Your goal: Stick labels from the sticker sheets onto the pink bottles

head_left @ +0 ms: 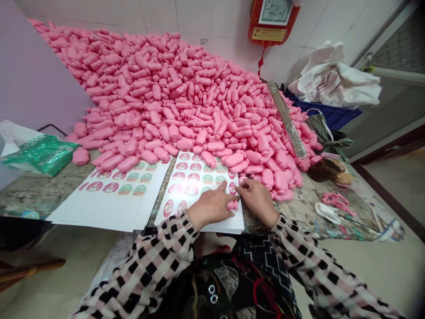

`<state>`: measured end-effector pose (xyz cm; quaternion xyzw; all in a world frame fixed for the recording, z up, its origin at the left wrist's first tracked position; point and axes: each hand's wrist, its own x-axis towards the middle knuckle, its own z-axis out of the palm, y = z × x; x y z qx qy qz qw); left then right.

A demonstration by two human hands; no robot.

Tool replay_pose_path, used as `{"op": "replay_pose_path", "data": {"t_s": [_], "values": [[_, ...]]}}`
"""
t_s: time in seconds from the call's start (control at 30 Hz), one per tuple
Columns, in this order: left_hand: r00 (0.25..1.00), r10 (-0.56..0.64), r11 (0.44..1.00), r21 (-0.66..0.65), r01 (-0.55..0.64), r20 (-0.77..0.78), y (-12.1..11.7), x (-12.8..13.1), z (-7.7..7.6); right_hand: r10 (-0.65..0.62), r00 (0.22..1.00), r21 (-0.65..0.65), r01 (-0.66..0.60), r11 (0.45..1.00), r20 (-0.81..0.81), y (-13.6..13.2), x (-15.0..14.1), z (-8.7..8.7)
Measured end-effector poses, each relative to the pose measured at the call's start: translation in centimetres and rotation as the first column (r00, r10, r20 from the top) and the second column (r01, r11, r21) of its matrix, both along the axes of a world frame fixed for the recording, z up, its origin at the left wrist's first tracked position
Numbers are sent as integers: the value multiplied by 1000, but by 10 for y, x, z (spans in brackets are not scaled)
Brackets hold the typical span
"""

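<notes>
My left hand (214, 204) is closed around a small pink plastic bottle (233, 205), its index finger stretched out over a sheet of stickers (199, 223). Most of that bottle is hidden under the palm and fingers. My right hand (258, 198) has its fingertips pinched at the sheet's right edge, on a pink oval sticker (232, 188). Whether the sticker has lifted off the backing is too small to tell. Rows of pink and green labels cover the sheet. Just beyond both hands rises a big heap of pink bottles (186, 102).
A second sticker sheet (99, 212) lies to the left, partly under bottles. A green and white plastic bag (40, 153) sits at the table's left. A long flat bar (287, 119) rests on the heap. At right are a brush (325, 169), pink scraps (338, 201) and a blue crate (335, 116).
</notes>
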<state>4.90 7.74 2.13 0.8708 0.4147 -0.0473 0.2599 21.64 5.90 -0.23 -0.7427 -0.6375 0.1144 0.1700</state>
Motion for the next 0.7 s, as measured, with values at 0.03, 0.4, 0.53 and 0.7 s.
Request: {"op": "replay_pose_path", "data": {"t_s": [0.03, 0.4, 0.53, 0.7], "values": [[1000, 2, 1000, 0, -2, -2, 0, 0, 1, -10, 1000, -5, 10, 1000, 15, 1, -1, 2], [1000, -28, 999, 27, 28, 7, -2, 0, 5, 18, 970, 12, -22, 1000, 241, 4, -13, 20], [1000, -16, 1000, 21, 15, 18, -3, 1, 5, -1, 983, 56, -10, 998, 186, 6, -13, 31], [983, 59, 998, -21, -56, 172, -4, -5, -1, -44, 995, 126, 55, 991, -86, 7, 2, 41]]}}
